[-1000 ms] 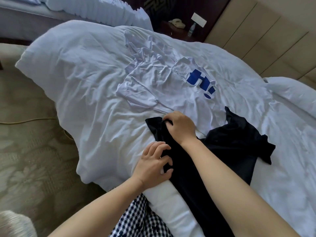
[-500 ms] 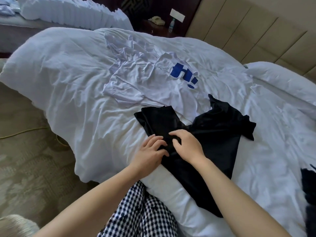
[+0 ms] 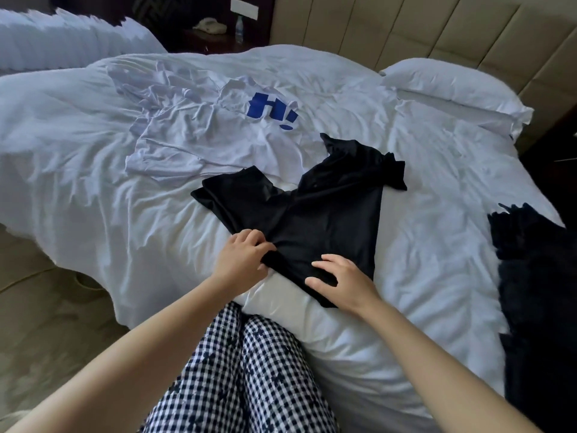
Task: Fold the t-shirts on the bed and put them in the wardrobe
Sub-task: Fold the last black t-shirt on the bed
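A black t-shirt [image 3: 315,214] lies spread on the white duvet [image 3: 93,189], its sleeves pointing away from me. My left hand [image 3: 242,259] pinches the shirt's left edge near the hem with curled fingers. My right hand [image 3: 342,281] rests on the lower part of the shirt, fingers spread and slightly bent. Behind it lies a crumpled white t-shirt [image 3: 193,142] with a blue print. Another dark garment [image 3: 537,292] lies at the right edge of the bed.
A white pillow [image 3: 452,89] leans by the beige padded headboard [image 3: 421,32]. A dark nightstand [image 3: 215,35] with a phone and a bottle stands beyond the bed. Carpet floor [image 3: 40,307] runs along the left. My checked trousers [image 3: 243,376] press against the bed's edge.
My right hand came back from the shirt's far left shoulder to its lower part. The left hand stayed at the left edge. The view swung right, bringing the pillow and the second dark garment into sight.
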Tool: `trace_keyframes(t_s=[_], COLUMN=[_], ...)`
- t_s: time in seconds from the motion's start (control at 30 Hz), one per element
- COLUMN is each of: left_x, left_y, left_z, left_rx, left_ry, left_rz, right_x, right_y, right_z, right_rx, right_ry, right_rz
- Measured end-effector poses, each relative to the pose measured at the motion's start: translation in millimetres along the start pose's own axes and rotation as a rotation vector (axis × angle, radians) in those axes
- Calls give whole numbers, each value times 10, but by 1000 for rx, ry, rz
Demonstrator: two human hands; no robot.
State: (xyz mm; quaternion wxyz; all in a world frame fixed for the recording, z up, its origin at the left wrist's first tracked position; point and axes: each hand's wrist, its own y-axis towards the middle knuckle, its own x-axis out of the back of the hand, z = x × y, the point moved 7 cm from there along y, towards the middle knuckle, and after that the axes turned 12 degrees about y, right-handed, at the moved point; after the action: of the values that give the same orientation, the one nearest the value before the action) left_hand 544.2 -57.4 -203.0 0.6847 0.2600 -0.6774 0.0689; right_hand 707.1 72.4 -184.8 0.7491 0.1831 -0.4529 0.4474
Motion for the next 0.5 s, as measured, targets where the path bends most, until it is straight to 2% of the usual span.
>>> trace_keyframes(t_s=[0.17, 0.37, 0.43, 0.5], left_x=[1, 10, 30, 45], left_y=[84, 161, 182, 183], left_z=[-93, -45, -47, -75], left_rx=[73, 105, 70, 41], left_ry=[105, 265, 322, 378], left_rz=[59, 188, 247, 323], right_x=[-184, 34, 117, 136], right_y=[-114, -127, -161, -203], right_z=[-80, -67, -73, -40], right_rx=[-8, 57, 37, 32], right_ry=[-199, -319, -344, -346], right_rz=[170, -78, -58, 44])
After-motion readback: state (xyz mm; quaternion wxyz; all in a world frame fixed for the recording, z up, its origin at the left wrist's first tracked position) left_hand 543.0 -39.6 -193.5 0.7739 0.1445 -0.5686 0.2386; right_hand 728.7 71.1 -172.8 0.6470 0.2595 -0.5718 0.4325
